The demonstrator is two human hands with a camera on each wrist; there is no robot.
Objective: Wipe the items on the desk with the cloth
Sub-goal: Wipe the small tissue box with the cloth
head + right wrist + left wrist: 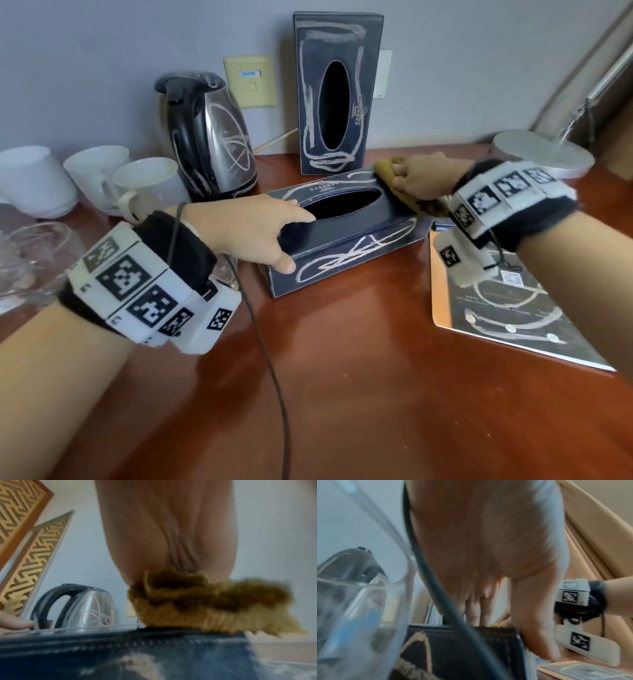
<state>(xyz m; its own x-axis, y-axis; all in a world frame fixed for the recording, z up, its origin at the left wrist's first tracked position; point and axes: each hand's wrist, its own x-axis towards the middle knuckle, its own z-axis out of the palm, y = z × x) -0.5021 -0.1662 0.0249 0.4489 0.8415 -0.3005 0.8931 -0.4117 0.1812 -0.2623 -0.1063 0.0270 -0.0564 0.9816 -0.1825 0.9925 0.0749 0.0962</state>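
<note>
The step in hand is the wiping of the flat tissue box [346, 233], which is lying on the worktop [342, 359] in front of the kettle [209, 137] and the upright tissue box [337, 92]. The right hand [421, 180] is clenching the yellow-brown cloth [411, 198] and pressing it onto the box's far right top corner. The left hand [253, 233] is bracing the box's near left end, fingers lying on top by the opening and thumb on the front face. White scribbles are showing on the box's top and front, so the next move probably calls for dragging the cloth leftward across the top while the left hand is holding the box steady.
</note>
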